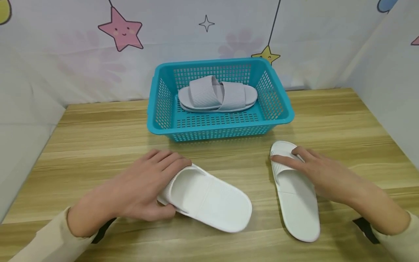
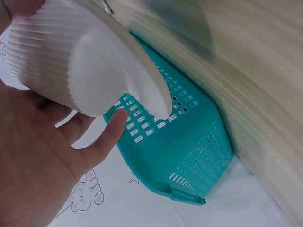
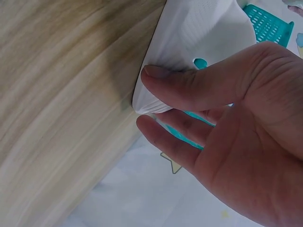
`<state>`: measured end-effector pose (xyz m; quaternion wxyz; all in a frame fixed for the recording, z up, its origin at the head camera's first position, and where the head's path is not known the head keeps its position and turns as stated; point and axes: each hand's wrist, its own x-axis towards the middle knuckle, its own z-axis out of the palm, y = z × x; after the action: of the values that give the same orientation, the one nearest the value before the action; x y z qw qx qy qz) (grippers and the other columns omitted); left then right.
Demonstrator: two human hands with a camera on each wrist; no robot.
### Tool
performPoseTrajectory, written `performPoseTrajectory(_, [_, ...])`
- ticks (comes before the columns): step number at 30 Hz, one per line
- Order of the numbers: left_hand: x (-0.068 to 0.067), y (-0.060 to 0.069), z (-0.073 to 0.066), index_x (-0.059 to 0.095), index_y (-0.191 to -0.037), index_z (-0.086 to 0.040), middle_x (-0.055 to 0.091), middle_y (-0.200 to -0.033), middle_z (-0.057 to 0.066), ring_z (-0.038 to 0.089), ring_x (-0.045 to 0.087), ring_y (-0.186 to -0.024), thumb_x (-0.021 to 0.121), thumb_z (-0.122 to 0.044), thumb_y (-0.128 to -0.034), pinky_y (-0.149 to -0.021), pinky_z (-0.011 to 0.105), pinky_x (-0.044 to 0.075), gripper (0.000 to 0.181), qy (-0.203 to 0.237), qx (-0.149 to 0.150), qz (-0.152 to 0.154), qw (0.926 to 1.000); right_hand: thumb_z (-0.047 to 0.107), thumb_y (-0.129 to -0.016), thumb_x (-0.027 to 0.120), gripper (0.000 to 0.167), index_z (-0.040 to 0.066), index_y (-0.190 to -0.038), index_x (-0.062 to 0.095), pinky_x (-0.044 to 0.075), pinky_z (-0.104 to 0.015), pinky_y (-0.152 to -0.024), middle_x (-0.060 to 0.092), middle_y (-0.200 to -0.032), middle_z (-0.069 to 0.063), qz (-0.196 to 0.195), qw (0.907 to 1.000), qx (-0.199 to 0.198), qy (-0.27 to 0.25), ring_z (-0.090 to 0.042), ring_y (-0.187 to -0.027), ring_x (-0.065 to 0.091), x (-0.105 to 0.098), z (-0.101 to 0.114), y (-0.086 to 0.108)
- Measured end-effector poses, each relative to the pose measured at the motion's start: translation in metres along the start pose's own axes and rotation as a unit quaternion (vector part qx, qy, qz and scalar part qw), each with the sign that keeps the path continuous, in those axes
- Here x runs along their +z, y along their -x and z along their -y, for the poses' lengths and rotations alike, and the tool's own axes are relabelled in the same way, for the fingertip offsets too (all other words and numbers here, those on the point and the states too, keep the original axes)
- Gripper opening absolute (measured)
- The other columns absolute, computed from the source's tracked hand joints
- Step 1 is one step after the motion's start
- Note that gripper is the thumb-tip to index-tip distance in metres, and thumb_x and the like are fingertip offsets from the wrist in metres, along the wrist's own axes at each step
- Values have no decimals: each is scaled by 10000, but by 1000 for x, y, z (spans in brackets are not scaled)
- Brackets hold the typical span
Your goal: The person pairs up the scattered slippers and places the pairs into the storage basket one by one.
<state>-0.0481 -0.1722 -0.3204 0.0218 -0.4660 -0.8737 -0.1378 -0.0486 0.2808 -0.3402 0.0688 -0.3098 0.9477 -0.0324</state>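
Gripping two white slippers (image 1: 301, 207), the hands (image 1: 144, 187) partly hide both straps (image 1: 278, 168).

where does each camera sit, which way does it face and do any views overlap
Head: worn on the head, facing forward and down at the table, left white slipper, right white slipper and teal basket; left hand and right hand show.
Left wrist: facing past the left hand at its slipper, basket beyond; only that hand shows plainly.
Right wrist: facing past the right hand at its slipper, part of the basket behind.
Shared: head and left wrist both show the left hand, its slipper and the basket.
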Motion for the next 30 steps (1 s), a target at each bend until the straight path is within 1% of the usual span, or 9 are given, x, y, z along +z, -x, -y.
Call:
performPoseTrajectory(5, [0,1,0,529,-1423,-80,610,-1291,3,221,555,-1159,813,-424,-678,-1017,470,455,869,-48,-122,-225,9997,-312,-631,734,1191,361,-1575,462,440,-273,-529,545,-1292,-94,25,10000,-10,-33,-326,-1028,621,-2,1,1])
performPoseTrajectory(12, [1,1,0,537,-1405,-90,616,-1256,10,209,550,-1131,803,-455,-676,-972,469,469,857,-160,-313,-542,9979,-282,-549,855,1293,346,-1594,425,433,-244,-514,537,-1257,-76,139,9999,-15,21,-280,-970,600,-7,3,0])
performPoseTrajectory(15, [0,2,0,543,-1402,-106,618,-1246,1,198,541,-1125,802,-487,-682,-943,469,475,854,-215,-435,-607,9970,-290,-566,841,1281,348,-1595,422,411,-242,-504,533,-1221,-60,198,9998,29,87,-253,-924,582,-8,4,0])
performPoseTrajectory(19, [1,4,1,566,-1370,-110,629,-1214,-4,185,537,-1090,800,-515,-665,-895,452,484,846,-345,-422,-702,9960,-323,-591,779,1255,333,-1597,415,378,-235,-500,527,-1171,-47,241,9997,38,77,-220,-863,541,-9,6,0])
performPoseTrajectory(22, [3,5,2,583,-1351,-101,638,-1204,1,188,542,-1073,803,-531,-653,-883,443,489,848,-428,-344,-765,9956,-321,-586,785,1264,318,-1606,401,362,-228,-498,518,-1138,-36,243,9997,-11,83,-199,-833,511,-8,5,0])
performPoseTrajectory(25, [4,6,3,586,-1352,-93,638,-1210,8,197,545,-1080,803,-544,-660,-893,448,489,854,-456,-338,-754,9955,-304,-584,812,1263,299,-1612,391,357,-231,-502,509,-1098,-21,193,9997,-77,152,-184,-806,491,-7,5,0])
performPoseTrajectory(27, [4,6,3,585,-1354,-93,637,-1215,10,198,547,-1085,801,-548,-667,-898,454,500,853,-437,-365,-731,9957,-277,-572,850,1268,281,-1612,387,379,-246,-516,509,-1076,-13,147,9996,-119,205,-181,-791,493,-7,4,0])
performPoseTrajectory(30, [5,7,4,585,-1356,-94,637,-1216,9,189,548,-1077,804,-550,-672,-894,452,524,850,-368,-372,-728,9960,-152,-535,965,1272,240,-1598,386,476,-313,-563,543,-1056,-18,51,9994,-211,282,-190,-762,534,-6,2,-1])
